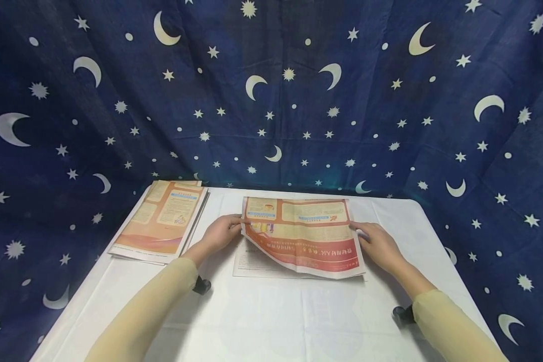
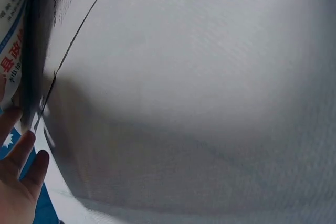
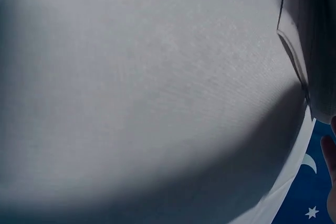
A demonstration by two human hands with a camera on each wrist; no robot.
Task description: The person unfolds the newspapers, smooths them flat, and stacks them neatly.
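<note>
A folded newspaper (image 1: 314,236) with an orange, cream and red printed page lies in the middle of the table. Its upper sheet is lifted and curves up at the near left, and a greyish page (image 1: 258,266) shows underneath. At the sheet's left edge my left hand (image 1: 221,233) pinches the paper; the left wrist view has the fingers (image 2: 34,174) along that edge. My right hand (image 1: 380,245) pinches the opposite edge, its index finger reaching onto the print. Only a small part of the right hand (image 3: 329,161) enters the right wrist view, so its grip is mostly hidden there.
A stack of similar folded newspapers (image 1: 163,221) lies at the table's far left. White cloth covers the table (image 1: 271,322). Behind it hangs a dark blue curtain (image 1: 271,100) with moons and stars.
</note>
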